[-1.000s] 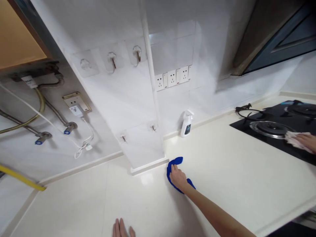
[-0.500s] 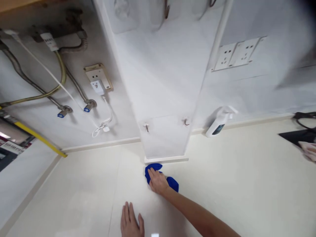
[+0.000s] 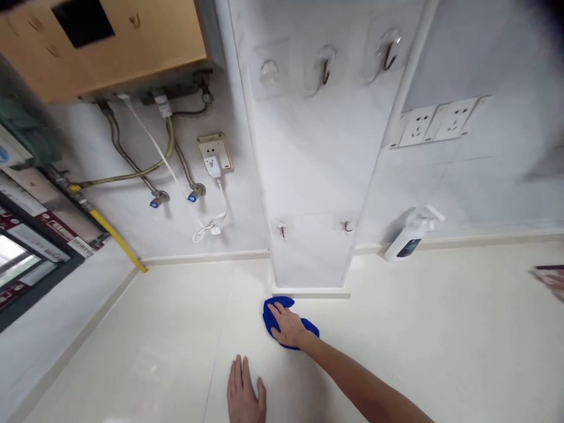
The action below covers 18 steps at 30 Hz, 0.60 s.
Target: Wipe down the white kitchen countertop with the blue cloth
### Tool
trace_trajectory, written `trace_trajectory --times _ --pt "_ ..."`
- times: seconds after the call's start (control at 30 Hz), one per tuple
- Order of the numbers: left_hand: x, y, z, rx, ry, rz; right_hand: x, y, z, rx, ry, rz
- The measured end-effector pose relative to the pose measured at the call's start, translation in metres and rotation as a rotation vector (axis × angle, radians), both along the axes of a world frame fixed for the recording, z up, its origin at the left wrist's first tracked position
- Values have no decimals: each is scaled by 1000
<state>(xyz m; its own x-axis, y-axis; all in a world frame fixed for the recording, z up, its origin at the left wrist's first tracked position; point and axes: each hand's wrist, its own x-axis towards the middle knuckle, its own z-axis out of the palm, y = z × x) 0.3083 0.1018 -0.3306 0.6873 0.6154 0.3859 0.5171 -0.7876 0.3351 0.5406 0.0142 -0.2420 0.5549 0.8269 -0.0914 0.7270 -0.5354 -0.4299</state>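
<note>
A blue cloth [image 3: 272,308] lies on the cream countertop [image 3: 418,335], just in front of the foot of a white wall column [image 3: 312,176]. My right hand [image 3: 288,326] presses down on the cloth with its fingers curled over it, my arm reaching in from the lower right. My left hand [image 3: 245,397] rests flat on the countertop near the bottom edge, fingers stretched out, holding nothing, a short way in front of the cloth.
A white spray bottle [image 3: 409,239] stands against the wall right of the column. Another person's hand with a pale cloth [image 3: 550,281] shows at the far right edge. Pipes with blue valves [image 3: 174,197], a plugged socket [image 3: 214,155] and a window [image 3: 26,258] are at left.
My right hand has slid the blue cloth leftward along the column's foot. My left hand has come further into view. The view has swung left, so the stove is gone.
</note>
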Motion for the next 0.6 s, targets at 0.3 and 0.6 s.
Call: trace_trajectory --times 0.3,0.6 --pt "17 3 16 -277 38 64 -28 -123 -63 737 -64 -265" --pt "126 -64 60 -342 73 -283 -90 -258 -120 612 -328 -345"
